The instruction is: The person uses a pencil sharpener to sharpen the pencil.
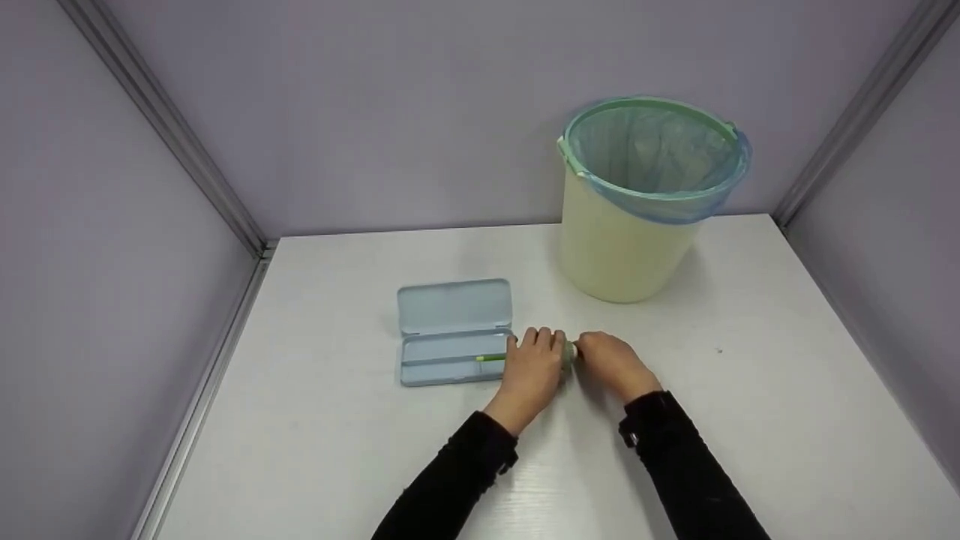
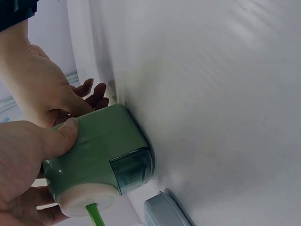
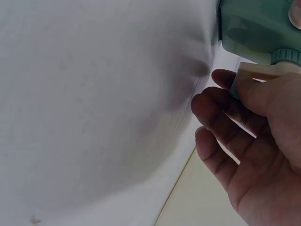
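Black sleeves, cut off; a mostly hidden sharpener beside an open case.
Head: pencil above the case; lined bin, bottom unseen. Left wrist: the left hand curls round the sharpener, pencil in its socket. Right wrist: the right hand pinches the crank, sharpener cropped.

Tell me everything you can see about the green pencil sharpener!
The green sharpener looks plastic and boxy, with rounded corners, a dark see-through panel, a cream front holding a green pencil, and a cream crank. It seems upright on the white table; the left hand grips its body, the right hand pinches the crank.
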Tool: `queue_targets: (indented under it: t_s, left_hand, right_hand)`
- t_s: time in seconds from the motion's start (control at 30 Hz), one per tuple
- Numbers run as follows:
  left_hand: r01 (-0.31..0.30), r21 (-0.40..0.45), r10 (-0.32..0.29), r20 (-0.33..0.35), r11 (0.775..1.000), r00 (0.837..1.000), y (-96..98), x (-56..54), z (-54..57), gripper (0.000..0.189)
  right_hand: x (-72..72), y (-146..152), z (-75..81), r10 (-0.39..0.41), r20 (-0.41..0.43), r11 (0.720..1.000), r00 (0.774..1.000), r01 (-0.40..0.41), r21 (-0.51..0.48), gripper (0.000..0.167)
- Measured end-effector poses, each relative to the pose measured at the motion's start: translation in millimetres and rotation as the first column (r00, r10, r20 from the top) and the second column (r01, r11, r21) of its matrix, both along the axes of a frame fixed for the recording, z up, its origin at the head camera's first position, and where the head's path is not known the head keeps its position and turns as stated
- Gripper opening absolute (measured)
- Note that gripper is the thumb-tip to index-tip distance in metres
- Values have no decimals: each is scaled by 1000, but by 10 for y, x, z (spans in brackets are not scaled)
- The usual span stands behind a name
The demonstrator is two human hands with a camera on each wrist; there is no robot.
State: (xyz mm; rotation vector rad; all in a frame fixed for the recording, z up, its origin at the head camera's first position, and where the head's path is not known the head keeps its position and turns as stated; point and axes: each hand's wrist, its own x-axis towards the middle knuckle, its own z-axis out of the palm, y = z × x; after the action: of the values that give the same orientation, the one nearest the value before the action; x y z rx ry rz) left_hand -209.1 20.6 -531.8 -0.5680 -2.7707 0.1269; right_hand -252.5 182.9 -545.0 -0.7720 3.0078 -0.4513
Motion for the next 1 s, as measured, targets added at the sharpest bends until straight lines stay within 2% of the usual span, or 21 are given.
queue_targets:
  t_s: [0.17, 0.4, 0.6, 0.83, 1.0]
  left_hand:
    - [-7, 14, 7, -8, 1000, 1000, 7, -12, 13, 42]
    - [-30, 7, 30, -9, 1000, 999, 33, 8, 10, 37]
    - [-52, 0, 52, -2, 999, 999, 57, 16, 13, 46]
    - [-64, -16, 64, -2, 998, 998, 74, 16, 23, 37]
    - [-74, -28, 74, 0, 997, 997, 90, 38, 22, 35]
  right_hand:
    - [11, 5, -15, 4, -46, 1000, 999, -3, 11, 12]
    - [148, -1, -44, 15, -113, 999, 993, -10, 48, 13]
    - [268, 0, -59, 25, -168, 997, 985, -13, 71, 18]
    - [363, 0, -24, 21, -192, 997, 981, -6, 78, 19]
    - [413, 18, 7, 62, -209, 995, 976, -42, 96, 17]
